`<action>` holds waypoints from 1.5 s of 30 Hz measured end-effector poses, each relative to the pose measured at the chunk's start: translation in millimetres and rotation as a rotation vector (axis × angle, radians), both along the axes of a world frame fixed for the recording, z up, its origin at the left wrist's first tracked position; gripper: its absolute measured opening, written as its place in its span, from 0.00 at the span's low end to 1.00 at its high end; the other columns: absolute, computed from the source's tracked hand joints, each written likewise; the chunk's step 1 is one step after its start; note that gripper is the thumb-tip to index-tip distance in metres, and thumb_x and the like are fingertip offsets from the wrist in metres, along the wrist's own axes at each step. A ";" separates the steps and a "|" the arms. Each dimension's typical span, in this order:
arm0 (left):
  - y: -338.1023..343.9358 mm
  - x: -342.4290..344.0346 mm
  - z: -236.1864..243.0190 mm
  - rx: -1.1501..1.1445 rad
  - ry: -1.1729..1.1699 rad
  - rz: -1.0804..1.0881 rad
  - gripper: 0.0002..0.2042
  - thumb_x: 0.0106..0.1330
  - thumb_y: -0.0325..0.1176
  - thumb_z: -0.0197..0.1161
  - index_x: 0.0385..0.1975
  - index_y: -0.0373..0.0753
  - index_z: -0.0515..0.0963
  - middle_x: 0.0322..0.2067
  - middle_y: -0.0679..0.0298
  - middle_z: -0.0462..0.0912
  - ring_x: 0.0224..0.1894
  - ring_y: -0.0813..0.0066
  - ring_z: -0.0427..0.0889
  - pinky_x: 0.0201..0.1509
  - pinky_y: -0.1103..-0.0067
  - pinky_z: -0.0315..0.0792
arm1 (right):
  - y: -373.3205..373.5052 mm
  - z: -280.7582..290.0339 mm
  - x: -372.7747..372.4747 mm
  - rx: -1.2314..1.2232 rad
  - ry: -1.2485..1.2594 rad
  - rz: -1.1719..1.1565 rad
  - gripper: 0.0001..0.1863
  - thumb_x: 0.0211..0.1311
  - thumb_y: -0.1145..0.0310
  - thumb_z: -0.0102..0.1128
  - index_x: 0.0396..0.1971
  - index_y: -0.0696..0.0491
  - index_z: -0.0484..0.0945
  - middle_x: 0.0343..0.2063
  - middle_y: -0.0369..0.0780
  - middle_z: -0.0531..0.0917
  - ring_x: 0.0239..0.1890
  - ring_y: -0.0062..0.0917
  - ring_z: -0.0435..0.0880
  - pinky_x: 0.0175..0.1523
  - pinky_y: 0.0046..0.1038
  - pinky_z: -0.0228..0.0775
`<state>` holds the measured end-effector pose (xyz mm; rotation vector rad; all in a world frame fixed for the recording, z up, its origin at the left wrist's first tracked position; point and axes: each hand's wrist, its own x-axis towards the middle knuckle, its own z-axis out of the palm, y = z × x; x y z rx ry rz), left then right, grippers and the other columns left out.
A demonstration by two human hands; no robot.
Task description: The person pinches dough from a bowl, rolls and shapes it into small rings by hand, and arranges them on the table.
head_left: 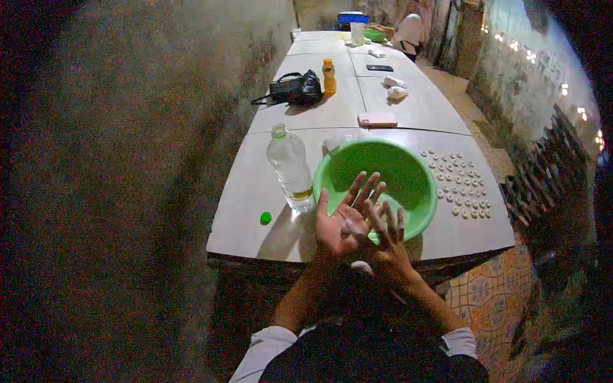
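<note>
My left hand (pixel 341 220) is held palm up over the near rim of a green plastic bowl (pixel 408 172), fingers spread, with pale flour-like smears on the palm. My right hand (pixel 386 233) lies back up beside it, its fingers touching the left palm. Neither hand holds anything. Just left of the bowl stands an uncapped clear plastic bottle (pixel 290 167) with a little yellowish liquid at the bottom. Its green cap (pixel 265 217) lies on the white table (pixel 255 185). Right of the bowl, several small pale dough pieces (pixel 461 184) lie in rows.
Farther along the table are a pink phone (pixel 377 119), a black bag (pixel 297 89), an orange bottle (pixel 329 76), a dark phone (pixel 379 67) and white lumps (pixel 396 87). A person (pixel 408 33) sits at the far end. Walls close both sides; a patterned tile floor (pixel 491 300) is at right.
</note>
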<state>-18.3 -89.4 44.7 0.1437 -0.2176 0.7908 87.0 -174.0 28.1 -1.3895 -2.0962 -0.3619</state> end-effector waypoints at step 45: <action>5.7 -10.9 0.3 -0.042 -0.032 -0.163 0.48 0.54 0.71 0.39 0.64 0.35 0.42 0.65 0.50 0.45 0.66 0.57 0.48 0.67 0.62 0.44 | 11.3 25.3 -10.9 -0.074 0.004 0.039 0.37 0.47 0.40 0.56 0.57 0.42 0.65 0.64 0.48 0.49 0.66 0.50 0.42 0.64 0.56 0.25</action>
